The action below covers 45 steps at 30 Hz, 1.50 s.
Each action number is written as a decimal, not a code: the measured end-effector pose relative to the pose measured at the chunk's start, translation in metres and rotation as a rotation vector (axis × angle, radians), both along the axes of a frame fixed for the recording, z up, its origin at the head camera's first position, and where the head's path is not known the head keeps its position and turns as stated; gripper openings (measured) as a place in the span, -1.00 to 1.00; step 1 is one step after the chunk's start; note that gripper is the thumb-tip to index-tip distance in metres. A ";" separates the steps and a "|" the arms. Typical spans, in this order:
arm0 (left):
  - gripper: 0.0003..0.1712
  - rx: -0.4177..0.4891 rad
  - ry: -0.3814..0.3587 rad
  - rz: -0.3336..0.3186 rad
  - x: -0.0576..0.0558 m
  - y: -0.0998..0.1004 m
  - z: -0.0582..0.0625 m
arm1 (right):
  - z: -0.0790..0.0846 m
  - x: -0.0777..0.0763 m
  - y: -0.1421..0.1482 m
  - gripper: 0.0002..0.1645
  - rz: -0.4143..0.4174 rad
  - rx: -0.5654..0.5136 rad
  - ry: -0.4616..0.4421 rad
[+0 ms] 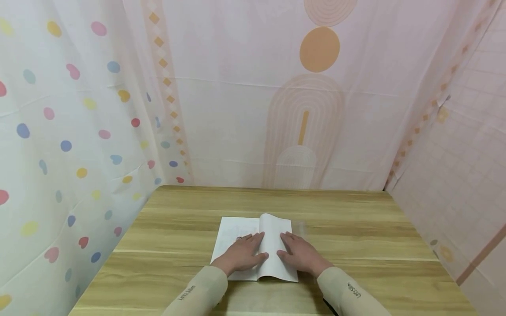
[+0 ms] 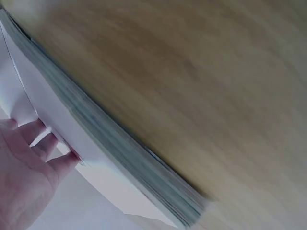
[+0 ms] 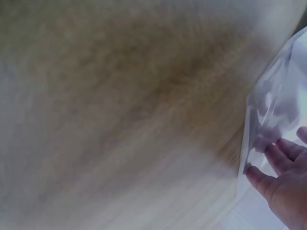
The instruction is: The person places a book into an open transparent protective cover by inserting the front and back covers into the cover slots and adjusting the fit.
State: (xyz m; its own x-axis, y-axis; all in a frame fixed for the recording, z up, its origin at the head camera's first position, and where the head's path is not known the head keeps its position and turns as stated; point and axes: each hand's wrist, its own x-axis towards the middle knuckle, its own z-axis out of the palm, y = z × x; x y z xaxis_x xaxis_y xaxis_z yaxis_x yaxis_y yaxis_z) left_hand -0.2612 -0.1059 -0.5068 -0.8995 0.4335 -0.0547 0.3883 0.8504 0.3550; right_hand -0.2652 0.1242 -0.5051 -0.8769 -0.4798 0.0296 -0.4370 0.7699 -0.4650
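On the table lies an open book (image 1: 233, 230) with white pages; its right-hand page (image 1: 272, 230) bulges up near the spine. My left hand (image 1: 243, 254) rests on the left page beside the fold, fingers extended. Over on the right page, my right hand (image 1: 302, 254) lies with its fingers spread near the outer edge. In the left wrist view, a thick stack of page edges (image 2: 110, 139) runs past my fingertips. A clear plastic sheet (image 3: 273, 100) shows under the right fingers in the right wrist view. Print on the pages is too faint to read.
The wood-grain table (image 1: 363, 237) extends around the book on all sides. A patterned curtain (image 1: 221, 131) hangs behind it, a dotted curtain (image 1: 87, 123) on the left and a pale checked one (image 1: 466, 175) on the right.
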 end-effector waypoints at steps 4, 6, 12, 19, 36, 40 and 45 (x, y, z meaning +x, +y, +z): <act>-0.13 0.026 -0.032 0.005 -0.001 -0.003 0.001 | 0.001 0.000 0.000 -0.22 0.001 0.005 -0.012; -0.14 0.029 -0.032 0.010 -0.001 -0.003 0.000 | 0.002 0.000 0.000 -0.22 0.000 0.010 -0.008; -0.15 0.024 -0.014 0.007 0.001 -0.002 0.002 | 0.001 0.003 -0.002 -0.25 -0.011 0.010 0.004; -0.17 -0.023 0.014 0.005 0.005 0.002 0.005 | -0.001 0.006 -0.008 -0.29 -0.060 0.047 0.024; -0.18 -0.089 0.068 0.006 -0.001 0.004 -0.006 | -0.004 0.006 -0.009 -0.31 -0.021 0.028 0.051; -0.18 -0.084 0.066 0.010 0.000 0.004 -0.005 | -0.005 0.006 -0.009 -0.31 -0.017 0.028 0.055; -0.18 -0.090 0.055 0.016 0.004 0.004 -0.003 | -0.008 0.008 -0.009 -0.30 -0.014 0.031 0.057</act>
